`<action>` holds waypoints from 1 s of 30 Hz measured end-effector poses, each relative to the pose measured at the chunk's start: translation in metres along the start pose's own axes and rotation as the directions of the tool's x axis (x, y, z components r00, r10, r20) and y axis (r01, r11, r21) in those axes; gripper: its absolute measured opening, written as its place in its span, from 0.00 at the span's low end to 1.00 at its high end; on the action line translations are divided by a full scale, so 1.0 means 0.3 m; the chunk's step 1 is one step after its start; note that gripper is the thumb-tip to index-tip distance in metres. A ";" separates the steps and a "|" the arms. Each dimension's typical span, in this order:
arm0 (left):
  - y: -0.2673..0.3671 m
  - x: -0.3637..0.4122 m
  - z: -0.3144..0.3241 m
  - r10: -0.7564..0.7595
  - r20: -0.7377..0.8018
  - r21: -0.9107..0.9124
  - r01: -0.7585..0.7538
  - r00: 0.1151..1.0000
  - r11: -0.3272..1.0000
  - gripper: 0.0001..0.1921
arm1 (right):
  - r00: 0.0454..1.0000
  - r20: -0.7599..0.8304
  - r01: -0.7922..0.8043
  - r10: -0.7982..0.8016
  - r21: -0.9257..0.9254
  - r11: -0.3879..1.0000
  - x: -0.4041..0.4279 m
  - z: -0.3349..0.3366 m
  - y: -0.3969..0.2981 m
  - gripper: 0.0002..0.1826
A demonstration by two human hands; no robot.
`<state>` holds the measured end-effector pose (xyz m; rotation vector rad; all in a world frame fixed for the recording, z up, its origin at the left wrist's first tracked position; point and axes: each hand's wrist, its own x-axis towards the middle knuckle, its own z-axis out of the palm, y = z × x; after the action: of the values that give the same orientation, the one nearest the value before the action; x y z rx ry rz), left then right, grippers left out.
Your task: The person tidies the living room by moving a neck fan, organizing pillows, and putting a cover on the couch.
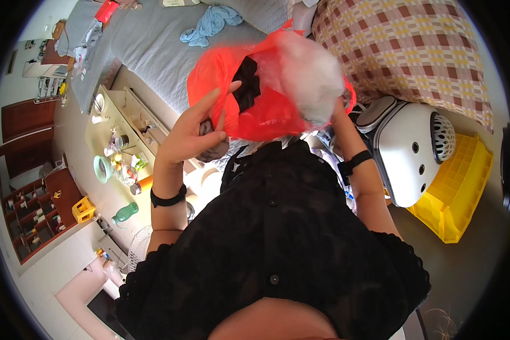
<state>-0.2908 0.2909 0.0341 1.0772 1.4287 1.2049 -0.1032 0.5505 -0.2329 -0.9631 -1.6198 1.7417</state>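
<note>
A red plastic bag [276, 117] is spread wide in front of my chest, above the grey bed. My left hand [195, 127] grips its left rim, fingers over the edge. Against that palm and thumb rests a rolled, dark grey patterned bundle [214, 148], apparently cloth. Inside the bag shows a crumpled black item [247, 85]. A whitish, blurred soft bundle [312, 74], perhaps in clear plastic, is at the bag's right side. My right hand [339, 111] is at that bundle's lower right, its fingers mostly hidden behind it. A red bag handle [350, 97] loops beside the wrist.
A light blue cloth [212, 24] lies on the quilted bed [148, 46]. To the right are a checked fabric bundle [408, 51], a white pet carrier [403, 148] and a yellow plastic crate [454, 195]. Leftward stands a cluttered table [97, 140] with an open drawer.
</note>
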 end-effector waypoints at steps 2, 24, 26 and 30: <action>0.018 0.004 0.012 0.019 -0.046 -0.019 -0.020 0.999 1.000 0.38 | 0.991 0.037 0.122 -0.125 0.079 0.989 -0.071 0.093 -0.195 0.19; 0.248 0.043 0.289 0.069 0.153 0.499 -0.137 0.986 0.856 0.13 | 0.599 0.696 0.597 -0.397 -0.058 0.800 -0.154 0.640 -0.375 0.16; 0.216 0.037 0.294 0.064 0.112 0.487 -0.111 0.992 0.866 0.14 | 0.573 0.709 0.625 -0.412 -0.053 0.779 -0.155 0.591 -0.410 0.16; 0.092 -0.015 0.240 0.210 -0.118 0.513 -0.122 0.971 0.850 0.09 | 0.457 0.790 0.677 -0.408 -0.012 0.736 -0.192 0.533 -0.461 0.16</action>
<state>-0.2178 0.3014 0.0571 1.5092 1.8802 1.0860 -0.2088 0.4255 -0.0873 0.3273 -2.4430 1.4431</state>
